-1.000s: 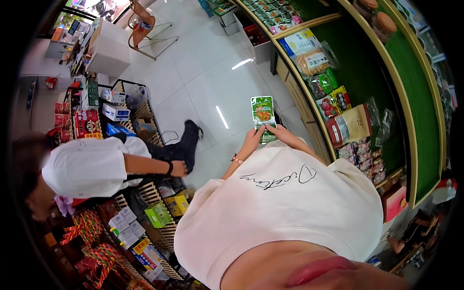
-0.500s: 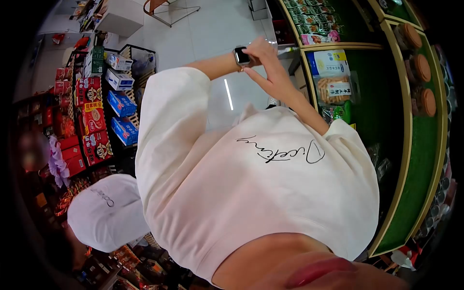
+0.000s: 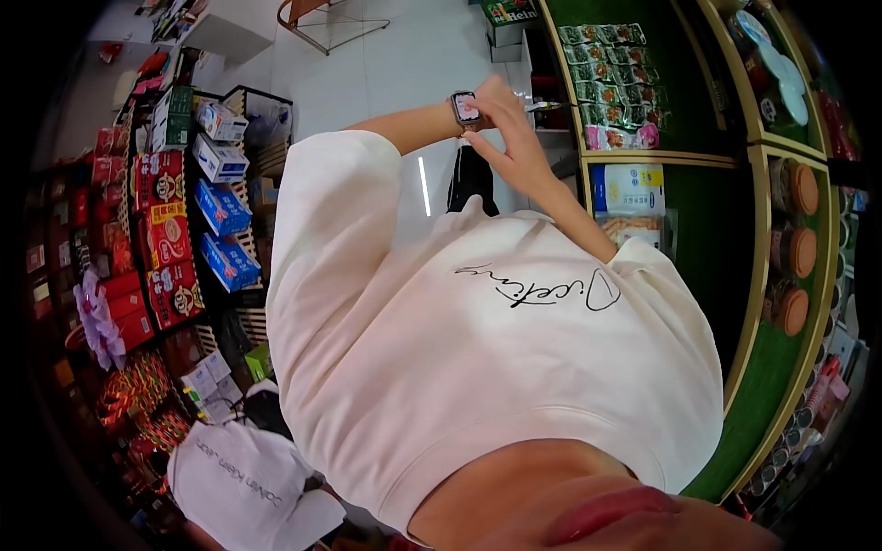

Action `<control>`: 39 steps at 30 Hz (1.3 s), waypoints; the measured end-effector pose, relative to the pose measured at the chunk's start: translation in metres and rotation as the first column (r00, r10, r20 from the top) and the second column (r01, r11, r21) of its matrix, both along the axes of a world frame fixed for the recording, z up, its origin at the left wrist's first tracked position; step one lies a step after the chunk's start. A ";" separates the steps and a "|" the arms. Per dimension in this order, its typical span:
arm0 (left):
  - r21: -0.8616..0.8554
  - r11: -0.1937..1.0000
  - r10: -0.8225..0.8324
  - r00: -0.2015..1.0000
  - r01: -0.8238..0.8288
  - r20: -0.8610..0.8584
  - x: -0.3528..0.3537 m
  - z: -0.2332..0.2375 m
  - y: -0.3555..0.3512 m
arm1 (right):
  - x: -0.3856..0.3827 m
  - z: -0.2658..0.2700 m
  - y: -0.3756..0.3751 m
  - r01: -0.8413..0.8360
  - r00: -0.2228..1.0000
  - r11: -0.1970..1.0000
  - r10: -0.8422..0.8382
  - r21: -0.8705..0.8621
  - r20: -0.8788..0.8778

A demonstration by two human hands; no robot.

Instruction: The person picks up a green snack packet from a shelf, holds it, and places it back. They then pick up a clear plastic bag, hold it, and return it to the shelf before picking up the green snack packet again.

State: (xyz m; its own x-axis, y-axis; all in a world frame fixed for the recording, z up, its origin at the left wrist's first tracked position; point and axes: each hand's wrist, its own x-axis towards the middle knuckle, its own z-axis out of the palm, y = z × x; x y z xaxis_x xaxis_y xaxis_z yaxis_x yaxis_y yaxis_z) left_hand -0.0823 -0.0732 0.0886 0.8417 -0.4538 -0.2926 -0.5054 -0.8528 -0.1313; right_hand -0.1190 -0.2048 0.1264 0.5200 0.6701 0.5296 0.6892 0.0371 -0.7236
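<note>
My left forearm is raised across my chest, with a smartwatch [image 3: 464, 108] on its wrist. My left hand [image 3: 499, 92] sits just beyond the watch with its fingers curled and nothing in it. My right hand [image 3: 524, 151] reaches up from the right, and its fingertips touch the edge of the watch face. It holds nothing, and its fingers are spread. My white sweatshirt [image 3: 478, 331] with black script fills the middle of the view and hides what lies below.
Green-lined shelves [image 3: 749, 156] on the right hold snack packets [image 3: 611, 64] and brown-lidded jars [image 3: 801, 188]. Racks on the left carry red boxes [image 3: 165, 234] and blue boxes [image 3: 225, 207]. A person in a white cap [image 3: 243, 487] crouches bottom left. A dark trouser leg [image 3: 470, 179] stands on the white floor.
The green packet I held in both hands a second ago is gone from view. My left wrist has come up and my right hand is on the watch. The other person's cap has shifted lower.
</note>
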 end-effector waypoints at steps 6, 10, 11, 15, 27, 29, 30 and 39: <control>-0.046 0.994 -0.090 0.986 0.097 0.144 0.082 -0.011 0.079 | 0.070 0.003 0.075 0.018 0.980 0.999 -0.012 0.030 -0.198; -0.177 0.970 -0.115 0.957 0.166 0.265 0.137 -0.016 0.135 | 0.116 0.012 0.125 0.030 0.959 0.999 -0.016 0.043 -0.283; -0.170 0.973 -0.109 0.961 0.156 0.255 0.148 -0.016 0.148 | 0.129 0.013 0.139 0.032 0.962 0.998 -0.015 0.056 -0.274; -0.129 0.985 -0.088 0.978 0.113 0.189 0.190 -0.013 0.192 | 0.176 0.001 0.190 0.042 0.987 0.999 -0.040 0.009 -0.155; -0.308 0.906 -0.214 0.943 0.289 0.254 0.284 -0.077 0.252 | 0.254 -0.019 0.248 0.195 0.919 0.981 -0.175 0.020 -0.354; -0.332 0.903 -0.204 0.953 0.271 0.222 0.304 -0.087 0.254 | 0.268 -0.022 0.250 0.222 0.905 0.975 -0.199 0.020 -0.376; -0.345 0.901 -0.202 0.959 0.262 0.201 0.314 -0.090 0.254 | 0.276 -0.024 0.252 0.236 0.898 0.972 -0.209 0.022 -0.388; -0.012 0.929 -0.367 0.923 0.371 0.117 0.427 -0.077 0.250 | 0.380 -0.105 0.240 0.399 0.483 0.917 -0.205 0.006 -0.852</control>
State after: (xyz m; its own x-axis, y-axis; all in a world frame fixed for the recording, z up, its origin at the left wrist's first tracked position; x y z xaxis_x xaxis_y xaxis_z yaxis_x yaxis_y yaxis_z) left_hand 0.3446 0.1772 0.0117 0.6390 -0.7462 -0.1868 -0.7690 -0.6137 -0.1789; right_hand 0.2609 0.0353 0.0210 0.9314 0.3262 -0.1613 -0.2166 0.1408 -0.9661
